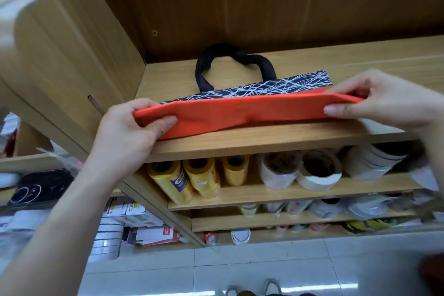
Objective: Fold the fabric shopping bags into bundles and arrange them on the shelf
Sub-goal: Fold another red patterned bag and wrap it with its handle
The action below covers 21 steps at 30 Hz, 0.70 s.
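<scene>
Hands pinch smooth orange fabric bag, folded long

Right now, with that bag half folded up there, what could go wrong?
The orange fold lies at the front edge of the shelf; let go, it may slide off. The left hand and right hand pinch only its ends, so the middle may spring open. The black handles lie loose behind and may snag.

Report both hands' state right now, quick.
Left hand: closed, fingers pinching the left end of the orange fabric.
Right hand: closed, pinching its right end.
</scene>
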Tool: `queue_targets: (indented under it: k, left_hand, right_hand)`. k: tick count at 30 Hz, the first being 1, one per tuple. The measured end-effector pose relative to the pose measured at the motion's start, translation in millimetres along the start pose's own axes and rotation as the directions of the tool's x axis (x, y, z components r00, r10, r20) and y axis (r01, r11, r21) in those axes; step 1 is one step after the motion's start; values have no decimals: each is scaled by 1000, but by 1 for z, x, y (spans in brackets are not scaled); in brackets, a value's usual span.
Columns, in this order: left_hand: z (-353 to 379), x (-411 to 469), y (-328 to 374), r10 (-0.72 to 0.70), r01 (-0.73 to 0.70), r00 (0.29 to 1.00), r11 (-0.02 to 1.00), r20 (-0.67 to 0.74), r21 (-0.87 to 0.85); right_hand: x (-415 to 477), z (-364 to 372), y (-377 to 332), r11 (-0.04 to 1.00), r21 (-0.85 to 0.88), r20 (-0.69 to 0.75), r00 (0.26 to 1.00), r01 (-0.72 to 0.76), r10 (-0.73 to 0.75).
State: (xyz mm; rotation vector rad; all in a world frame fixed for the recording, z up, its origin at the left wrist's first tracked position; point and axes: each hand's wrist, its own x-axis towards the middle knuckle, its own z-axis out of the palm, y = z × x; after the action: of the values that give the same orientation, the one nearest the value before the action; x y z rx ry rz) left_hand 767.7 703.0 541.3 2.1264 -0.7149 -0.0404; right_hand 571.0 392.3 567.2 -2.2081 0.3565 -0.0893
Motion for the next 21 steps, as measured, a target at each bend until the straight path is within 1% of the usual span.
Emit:
queue_targets:
  k: [2,3,5,6,8,11,12,13,14,15,16,17,18,19,20,21]
  left_hand:
    - [10,0,3,-24,29,992,999,-121,42]
    - [13,0,5,-30,43,984,997,-174,71]
    - [19,2,6,-34,65,968,991,-250,118]
    - [21,3,6,-17,58,965,987,-262,149]
    - [26,3,7,45,12,972,971,-232,239]
    - [29,6,6,122,-38,976,913,-182,406]
    - [29,8,6,157,-65,974,881,-161,470]
    - [28,10,4,197,-111,974,843,-111,527]
    - [27,13,3,247,-193,969,808,-23,556]
    - [27,15,2,283,-284,955,788,90,547]
    - [27,15,2,284,-349,937,784,204,513]
    - [27,13,4,247,-370,921,797,302,477]
    - [26,10,6,211,-371,908,805,362,463]
    - [26,7,7,184,-368,902,801,391,472]
    - [24,4,8,158,-366,900,779,406,508]
    - [23,-1,8,140,-378,897,734,419,565]
  right_hand:
    - [3,1,7,987,156,-141,989,-25,47]
    - [6,3,9,978,206,-223,972,-33,80]
    - [13,11,13,970,240,-378,917,-36,127]
    - [18,14,15,977,208,-441,886,-53,141]
    - [25,22,16,987,117,-532,833,-108,154]
    - [34,33,16,983,-54,-638,764,-174,100]
    - [36,37,15,967,-135,-652,754,-215,77]
    - [39,40,16,939,-218,-656,753,-267,62]
    - [41,43,16,900,-289,-656,752,-327,62]
    - [43,45,14,854,-346,-664,745,-388,70]
    - [43,47,11,804,-406,-676,735,-433,55]
    - [42,51,5,758,-473,-677,736,-448,12]
    - [40,57,-3,737,-530,-651,758,-419,-38]
    - [39,66,-12,749,-568,-591,802,-342,-82]
    - [37,78,-20,780,-584,-498,858,-225,-125]
    - [34,93,-28,805,-584,-376,914,-104,-155]
